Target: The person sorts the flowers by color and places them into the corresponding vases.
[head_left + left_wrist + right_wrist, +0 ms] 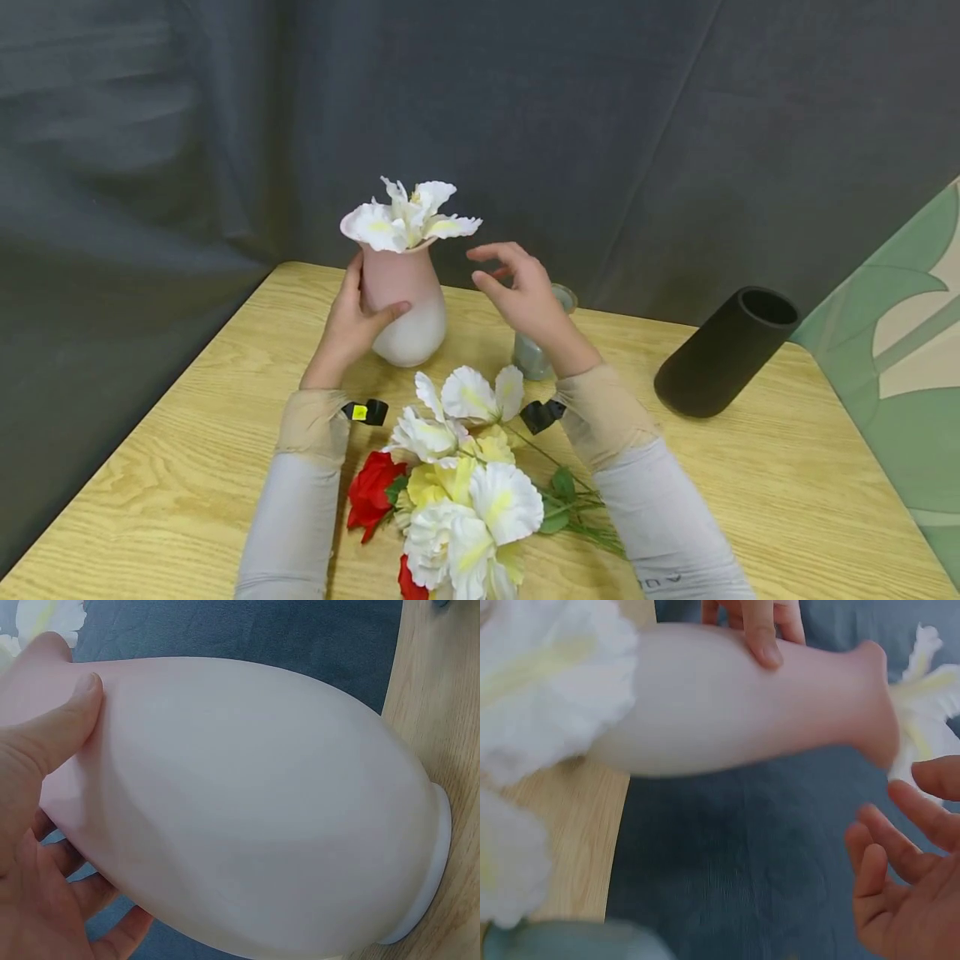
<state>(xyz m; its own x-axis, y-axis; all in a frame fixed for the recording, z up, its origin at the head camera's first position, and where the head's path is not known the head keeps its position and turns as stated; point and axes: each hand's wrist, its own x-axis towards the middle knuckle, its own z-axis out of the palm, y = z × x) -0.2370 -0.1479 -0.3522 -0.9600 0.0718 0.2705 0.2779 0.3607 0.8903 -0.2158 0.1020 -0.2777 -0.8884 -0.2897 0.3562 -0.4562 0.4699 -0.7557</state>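
Note:
A pink-to-white vase [408,312] stands on the table at the left of the head view. My left hand [347,332] grips its upper body, with the thumb [64,724] across the near side and the fingers round the back. One white flower [408,218] sits in the flared mouth, its petals spread over the rim and its stem hidden inside. To the right of that bloom, my right hand [528,300] is raised with loosely bent fingers and holds nothing. In the right wrist view its fingertips [904,795] are close to the petals.
Loose white and yellow flowers [468,483] and a red flower [372,492] lie between my forearms, their green stems [592,533] under the right sleeve. A glass vase [531,358] stands behind my right wrist. Farther right is a black vase [723,354]. A dark curtain [480,125] hangs behind the table.

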